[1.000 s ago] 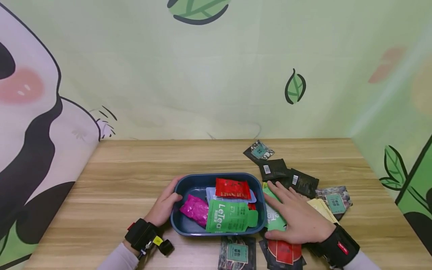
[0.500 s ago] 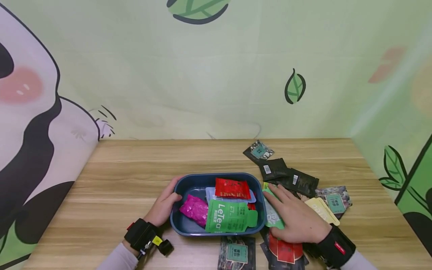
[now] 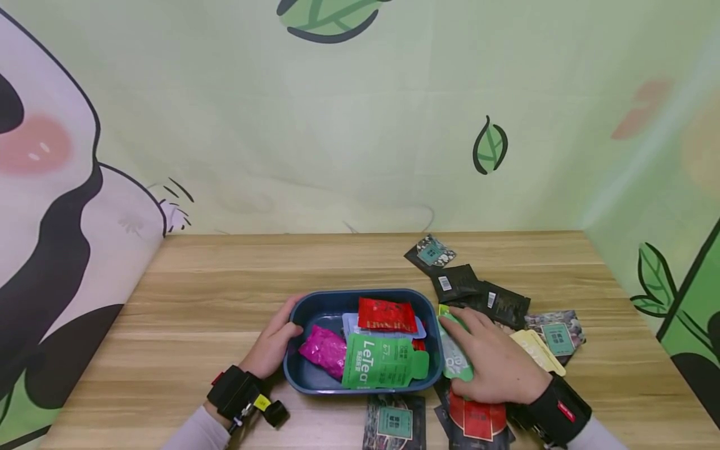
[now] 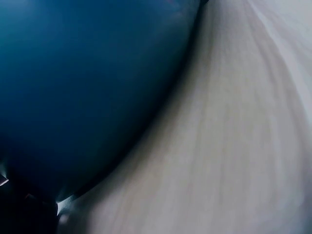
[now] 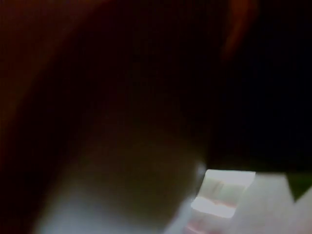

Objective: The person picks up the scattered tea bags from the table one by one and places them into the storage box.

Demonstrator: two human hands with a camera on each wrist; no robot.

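In the head view my left hand (image 3: pixel 272 342) holds the left end of a dark blue plastic tray (image 3: pixel 310 301), thumb over the rim. The tray's blue wall (image 4: pixel 87 87) fills much of the left wrist view. Inside lie a red sachet (image 3: pixel 388 314), a crinkled magenta packet (image 3: pixel 325 351), a pale blue packet (image 3: pixel 350 325) and a green LeTea sachet (image 3: pixel 382 362). Against the tray's right side lies a light green sachet (image 3: pixel 453 356). My right hand (image 3: pixel 497 362) grips it from above, fingers bent over its far part and thumb at its near end. The right wrist view is mostly dark.
Several black sachets (image 3: pixel 455 282) trail toward the table's back edge. Right of the right hand are a cream sachet (image 3: pixel 537 351) and a patterned one (image 3: pixel 558 337). A teal-labelled sachet (image 3: pixel 395 422) and red-and-black sachets (image 3: pixel 478 420) lie in front on the wooden table (image 3: pixel 236 269).
The right hand's fingers have drawn in from spread to bent over the light green sachet, and the thumb has moved in to its near end. Left hand and tray have stayed put.
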